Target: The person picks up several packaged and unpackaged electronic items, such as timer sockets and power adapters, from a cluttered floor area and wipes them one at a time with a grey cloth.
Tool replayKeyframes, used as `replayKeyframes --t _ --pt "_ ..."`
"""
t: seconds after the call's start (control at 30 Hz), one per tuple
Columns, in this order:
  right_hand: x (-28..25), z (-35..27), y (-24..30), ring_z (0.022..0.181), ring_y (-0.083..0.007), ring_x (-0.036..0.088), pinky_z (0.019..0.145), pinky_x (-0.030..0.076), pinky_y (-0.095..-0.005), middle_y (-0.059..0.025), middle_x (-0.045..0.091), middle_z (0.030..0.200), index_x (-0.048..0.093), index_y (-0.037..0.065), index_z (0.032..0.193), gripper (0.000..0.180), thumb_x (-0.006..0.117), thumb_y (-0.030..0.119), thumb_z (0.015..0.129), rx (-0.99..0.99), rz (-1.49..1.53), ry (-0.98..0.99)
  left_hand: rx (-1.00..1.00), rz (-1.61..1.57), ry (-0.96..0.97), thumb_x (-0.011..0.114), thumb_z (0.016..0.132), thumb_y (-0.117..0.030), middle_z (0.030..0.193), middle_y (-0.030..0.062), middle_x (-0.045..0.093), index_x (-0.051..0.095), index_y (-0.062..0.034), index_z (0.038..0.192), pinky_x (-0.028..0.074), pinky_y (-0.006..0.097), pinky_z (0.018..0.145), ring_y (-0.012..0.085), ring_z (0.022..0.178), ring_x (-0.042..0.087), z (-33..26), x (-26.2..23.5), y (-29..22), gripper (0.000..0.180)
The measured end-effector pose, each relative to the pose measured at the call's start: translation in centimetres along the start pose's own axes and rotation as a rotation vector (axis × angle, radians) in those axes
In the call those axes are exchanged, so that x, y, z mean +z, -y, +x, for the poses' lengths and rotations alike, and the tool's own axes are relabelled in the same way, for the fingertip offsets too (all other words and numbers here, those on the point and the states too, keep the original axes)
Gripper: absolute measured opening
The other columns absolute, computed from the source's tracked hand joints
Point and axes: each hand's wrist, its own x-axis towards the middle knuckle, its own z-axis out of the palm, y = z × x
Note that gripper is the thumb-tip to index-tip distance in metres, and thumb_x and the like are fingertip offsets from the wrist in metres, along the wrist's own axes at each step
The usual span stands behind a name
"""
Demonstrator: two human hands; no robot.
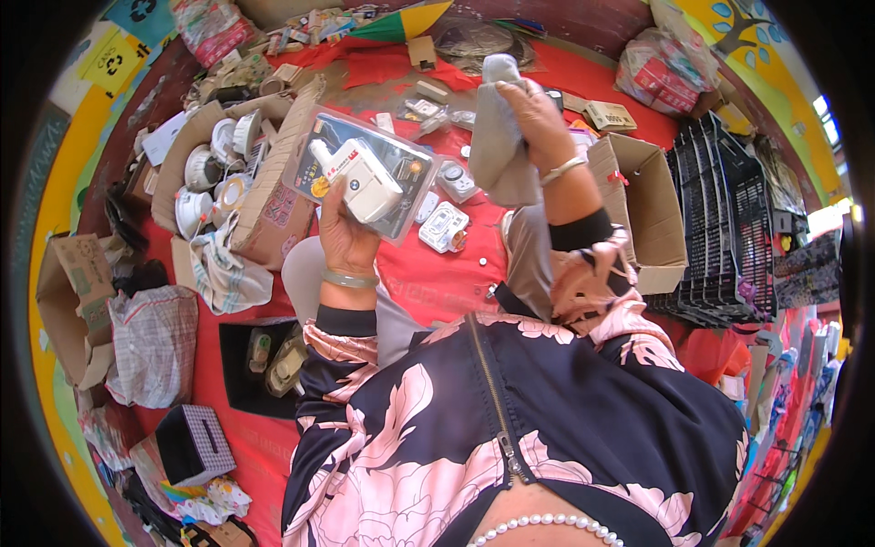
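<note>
My left hand (pixel 349 242) grips the lower edge of a clear plastic blister pack (pixel 412 162), its thumb over the front. Inside the pack sits a white boxy device (pixel 372 193) against a dark printed card. Higher up on the right, my right hand (pixel 545 128) is closed around a grey cloth (pixel 497 146), which hangs down in folds and stands apart from the pack. On the red ground cloth between my knees lie a white square device (pixel 445 227) and a white device with a round dial (pixel 457 180).
A cardboard box (pixel 273 214) of round white lamp fittings stands left, with a checked towel (pixel 225 272) before it. At right are an open cardboard box (pixel 658 205) and a black plastic crate (pixel 725 219). A black bin (pixel 239 369) holding small items lies by my left arm.
</note>
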Motion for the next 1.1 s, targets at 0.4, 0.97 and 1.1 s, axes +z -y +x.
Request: replayKeyframes --t 0.4,0.97,1.1 --pt "12.5 -8.6 4.5 0.085 -0.0283 0.06 0.077 0.048 -0.0341 -0.0122 0.061 0.092 0.065 0.004 0.095 0.022 0.062 0.011 0.074 -0.922 -0.861 0.288 0.171 0.131 0.061 0.057 0.086 -0.019 0.119 0.0113 0.057 0.046 -0.0009 0.125 0.045 0.042 0.095 0.0259 0.11 0.056 -4.3 0.4 -2.7 0.044" --pt "10.9 -12.3 -1.7 0.087 -0.0357 0.057 0.076 0.046 -0.0411 -0.0157 0.059 0.091 0.064 0.001 0.098 0.025 0.057 0.005 0.074 -0.596 -0.804 0.299 0.357 0.044 -0.117 0.06 0.085 -0.025 0.119 0.0112 0.057 0.049 -0.004 0.123 0.043 0.046 0.097 0.028 0.11 0.055 -0.7 3.6 -2.2 0.045" --pt "12.4 -13.0 -0.3 0.091 -0.0329 0.056 0.078 0.046 -0.0391 -0.0129 0.06 0.092 0.065 0.003 0.096 0.027 0.057 0.002 0.071 -0.869 -0.934 0.265 0.318 0.055 0.018 0.057 0.088 -0.03 0.115 0.0114 0.058 0.049 -0.0032 0.121 0.047 0.042 0.09 0.0258 0.103 0.057 -0.3 4.0 -1.6 0.044"
